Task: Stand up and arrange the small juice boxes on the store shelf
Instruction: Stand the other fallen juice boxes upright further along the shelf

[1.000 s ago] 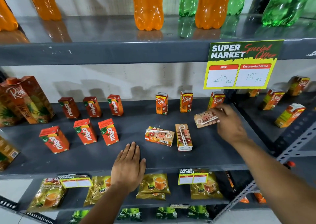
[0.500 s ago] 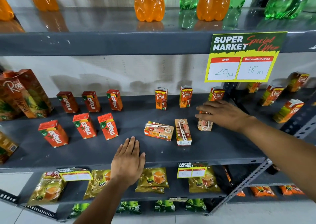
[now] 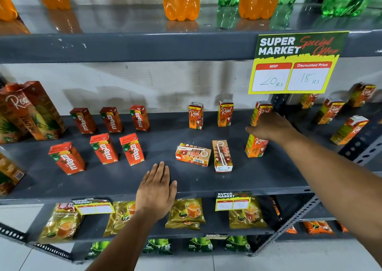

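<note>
On the grey middle shelf (image 3: 258, 175), two small Real juice boxes lie flat: one on its side (image 3: 193, 154), the other with its straw facing up (image 3: 222, 156). To their right an orange Real juice box (image 3: 256, 146) stands upright, and my right hand (image 3: 268, 127) grips its top from above. Three more Real boxes stand in the back row (image 3: 196, 115) (image 3: 225, 113) (image 3: 260, 109). My left hand (image 3: 157, 190) rests flat on the shelf's front edge, fingers spread, holding nothing.
Several red Maaza boxes (image 3: 104, 148) stand in two rows at the left, beside a tall Real pineapple carton (image 3: 35, 110). A price sign (image 3: 295, 64) hangs from the upper shelf with soda bottles (image 3: 180, 0). More Real boxes (image 3: 330, 110) stand on the adjoining right shelf. Tea packets (image 3: 186, 213) lie below.
My right hand has turned the rightmost flat juice box upright and now holds it standing on the shelf. My left hand has stayed in place.
</note>
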{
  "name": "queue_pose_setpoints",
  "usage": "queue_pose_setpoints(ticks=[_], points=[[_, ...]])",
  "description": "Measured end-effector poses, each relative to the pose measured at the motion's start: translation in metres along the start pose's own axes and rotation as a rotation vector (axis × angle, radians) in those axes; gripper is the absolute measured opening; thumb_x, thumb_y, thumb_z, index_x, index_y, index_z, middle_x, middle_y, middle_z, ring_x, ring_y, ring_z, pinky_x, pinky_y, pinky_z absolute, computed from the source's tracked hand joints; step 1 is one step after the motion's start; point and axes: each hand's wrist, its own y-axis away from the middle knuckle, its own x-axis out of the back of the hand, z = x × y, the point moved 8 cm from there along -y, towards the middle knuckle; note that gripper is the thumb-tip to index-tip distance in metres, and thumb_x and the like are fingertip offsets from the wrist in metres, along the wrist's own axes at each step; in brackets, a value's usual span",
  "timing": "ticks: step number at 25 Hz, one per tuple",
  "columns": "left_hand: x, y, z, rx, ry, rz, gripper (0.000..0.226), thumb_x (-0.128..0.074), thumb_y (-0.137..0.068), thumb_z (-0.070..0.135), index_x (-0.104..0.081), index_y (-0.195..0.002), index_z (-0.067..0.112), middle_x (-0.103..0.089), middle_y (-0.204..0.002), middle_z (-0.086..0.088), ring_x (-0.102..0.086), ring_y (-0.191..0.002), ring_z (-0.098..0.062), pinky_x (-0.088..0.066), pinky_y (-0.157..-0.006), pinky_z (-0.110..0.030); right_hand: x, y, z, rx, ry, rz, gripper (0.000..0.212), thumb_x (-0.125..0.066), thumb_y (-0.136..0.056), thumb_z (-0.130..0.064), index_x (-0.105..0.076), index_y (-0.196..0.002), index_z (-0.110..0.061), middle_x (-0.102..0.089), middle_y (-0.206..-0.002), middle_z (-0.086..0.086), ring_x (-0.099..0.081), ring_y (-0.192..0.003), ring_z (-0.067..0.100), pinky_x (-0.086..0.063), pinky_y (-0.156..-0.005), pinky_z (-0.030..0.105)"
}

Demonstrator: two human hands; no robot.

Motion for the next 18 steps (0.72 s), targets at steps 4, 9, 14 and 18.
queue_pose_setpoints(ticks=[4,9,14,18], points=[[-0.001,0.0,0.0,-0.004,0.003,-0.001,0.072,-0.011,-0.092,0.048,-0.041,-0.138,0.002,-0.037,-0.149,-0.016,-0.03,-0.139,-0.029,-0.024,-0.113,-0.043,0.006,0.012,0.0,-0.062,0.055,0.022,0.07,-0.058,-0.075,-0.068,-0.059,-0.111,-0.009,-0.063,-0.111,0.013,-0.062,-0.103,0.033,-0.052,-0.078,0.038],[-0.003,0.0,0.0,-0.002,0.007,0.007,0.076,-0.005,-0.09,0.051,-0.033,-0.142,0.004,-0.029,-0.154,-0.013,-0.021,-0.142,-0.026,-0.016,-0.116,-0.04,0.013,0.064,-0.063,0.261,-0.129,0.203,0.056,-0.061,-0.081,-0.059,-0.056,-0.116,-0.016,-0.063,-0.111,0.008,-0.061,-0.102,0.028,-0.05,-0.077,0.036],[0.001,0.001,0.001,-0.006,0.024,0.018,0.075,-0.006,-0.091,0.05,-0.035,-0.142,0.004,-0.031,-0.153,-0.014,-0.022,-0.142,-0.027,-0.018,-0.116,-0.041,-0.086,0.079,-0.075,0.085,-0.275,-0.099,0.077,-0.061,-0.062,-0.078,-0.056,-0.104,-0.014,-0.062,-0.097,0.005,-0.062,-0.092,0.024,-0.052,-0.068,0.034],[0.001,0.002,-0.001,-0.005,0.029,0.018,0.073,-0.007,-0.091,0.049,-0.035,-0.142,0.004,-0.031,-0.152,-0.014,-0.023,-0.142,-0.027,-0.018,-0.116,-0.041,-0.098,0.071,-0.074,0.012,-0.326,-0.118,0.074,-0.065,-0.06,-0.074,-0.057,-0.104,-0.015,-0.063,-0.1,0.003,-0.063,-0.091,0.022,-0.053,-0.068,0.033]])
